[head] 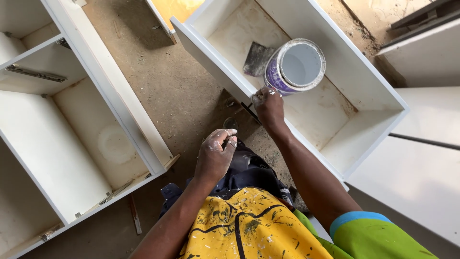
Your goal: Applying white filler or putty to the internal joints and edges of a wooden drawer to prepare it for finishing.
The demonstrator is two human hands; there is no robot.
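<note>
— Both hands first. Where are they?

— Right hand (269, 106) is out at the front edge of the white drawer box (369, 76), fingers pinched shut on something small and dark; I cannot tell what it is. Left hand (215, 156) hangs closer to my body, fingers curled in loosely, thumb against fingertips, gripping nothing I can see. White smears on both.

— The paint tin?

— Paint tin (294, 67) stands inside the drawer box, just beyond my right hand, near the front wall. Lid off, round mouth up, tilted a little in my view. Inside is coated pale grey-white. Rim is white with drips.

— Any label?

— Purple band wraps the tin's side, with pale markings on it, partly hidden by the rim.

— Anything beside it?

— Dark grey scraper blade (257, 58), lying flat on the drawer bottom, touching the tin's left side.

— Surroundings?

— White cabinet carcass (115, 96) lies open on my left, metal runners on its walls. Dusty brown floor (172, 81) between the two. Yellow paint-splashed cloth (249, 225) over my lap.
</note>
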